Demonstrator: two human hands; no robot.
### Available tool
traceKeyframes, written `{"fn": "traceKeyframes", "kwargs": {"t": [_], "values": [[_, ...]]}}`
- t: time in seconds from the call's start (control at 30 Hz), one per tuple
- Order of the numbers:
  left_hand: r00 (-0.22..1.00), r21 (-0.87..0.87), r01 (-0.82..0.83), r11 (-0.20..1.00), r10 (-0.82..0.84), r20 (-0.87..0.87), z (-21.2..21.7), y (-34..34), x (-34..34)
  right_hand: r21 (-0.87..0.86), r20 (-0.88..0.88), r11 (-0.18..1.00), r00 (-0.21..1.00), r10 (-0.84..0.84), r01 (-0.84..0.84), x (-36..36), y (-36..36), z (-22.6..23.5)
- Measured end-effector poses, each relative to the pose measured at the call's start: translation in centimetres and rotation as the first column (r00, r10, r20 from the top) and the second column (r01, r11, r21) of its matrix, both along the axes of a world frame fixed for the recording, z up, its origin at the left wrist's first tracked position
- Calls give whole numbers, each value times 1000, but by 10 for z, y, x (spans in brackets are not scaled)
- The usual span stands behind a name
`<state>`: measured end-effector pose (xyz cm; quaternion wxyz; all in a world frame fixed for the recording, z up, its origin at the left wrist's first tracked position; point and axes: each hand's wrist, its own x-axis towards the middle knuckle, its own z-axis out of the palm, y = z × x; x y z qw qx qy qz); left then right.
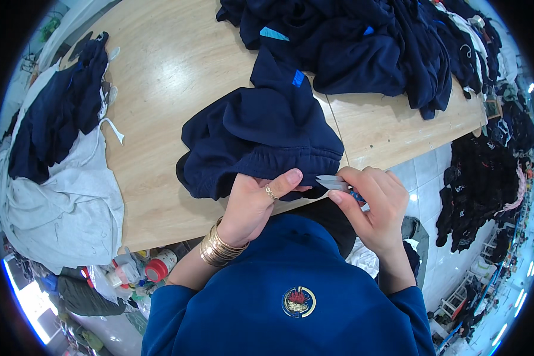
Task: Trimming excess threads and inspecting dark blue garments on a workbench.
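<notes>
Navy garment sits bunched at the table edge; my left hand pinches its waistband, right hand grips small snips. Looks like thread-trimming; next I'd need careful aim.

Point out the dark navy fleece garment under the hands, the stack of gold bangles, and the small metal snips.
Dark navy fleece garment (261, 127), head view, on its bunched middle.
Stack of gold bangles (218, 247), head view, on the left wrist.
Small metal snips (331, 183), head view, on the pale blade.
</notes>
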<state>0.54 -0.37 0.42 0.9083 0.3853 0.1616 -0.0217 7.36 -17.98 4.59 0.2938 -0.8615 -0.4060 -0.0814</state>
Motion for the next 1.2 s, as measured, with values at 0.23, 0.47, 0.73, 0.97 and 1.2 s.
{"fn": "traceKeyframes", "kwargs": {"t": [0.23,0.47,0.73,0.97,1.2], "values": [[999,43,-28,999,27,30,0,1,0,-60,92,998,996,-21,27,-1,3,1],[998,28,-41,999,40,47,-1,-1,0,-79,145,996,989,-29,41,-1,3,0],[999,6,-36,999,36,19,1,0,1,-7,67,999,997,-33,33,1,4,-5],[994,-1,-105,994,105,14,-3,-3,0,234,-397,960,916,-53,157,0,9,-4],[998,-57,-59,997,57,-31,-6,-4,-1,324,-204,945,973,110,-39,-4,16,-29]]}}
